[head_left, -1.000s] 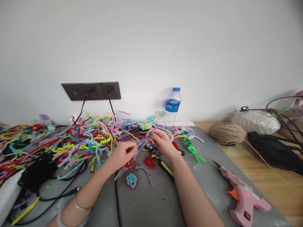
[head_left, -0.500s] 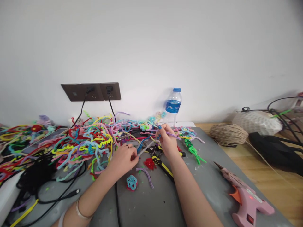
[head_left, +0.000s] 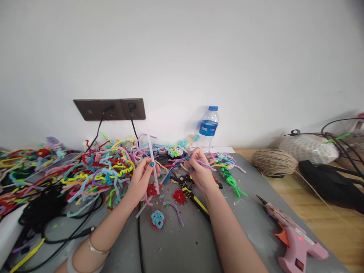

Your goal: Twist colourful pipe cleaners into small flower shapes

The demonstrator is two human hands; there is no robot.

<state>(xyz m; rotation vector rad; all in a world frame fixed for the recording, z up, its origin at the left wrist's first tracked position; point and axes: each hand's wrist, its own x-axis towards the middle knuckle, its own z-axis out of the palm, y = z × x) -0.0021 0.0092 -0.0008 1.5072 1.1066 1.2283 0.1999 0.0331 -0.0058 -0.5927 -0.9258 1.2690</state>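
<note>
Glue stick, thin and clear-white, stands nearly upright in the left hand, its top leaning slightly to the far left above the tangle on the desk. The fingers of that hand are curled around its lower part, thumb in front, and the stick's bottom end shows just below the hand. The right hand is just to the right, apart from the left one, with its fingers pinched shut on a purple pipe cleaner that trails off to the right.

Between and just below the 2 hands lie yellow-and-black pliers on the grey desk, with a red fuzzy piece beside them and a small blue-and-red flower shape nearer the person. A loose purple strand lies right of that flower. A big heap of coloured pipe cleaners spreads across the left and far part of the desk, with black cables running through it up to a dark wall socket. A green twisted piece lies right of the right hand.

At the far edge a water bottle stands against the wall. A pink glue gun lies at the near right corner of the desk, and a ball of twine sits on the wooden floor to the right.
</note>
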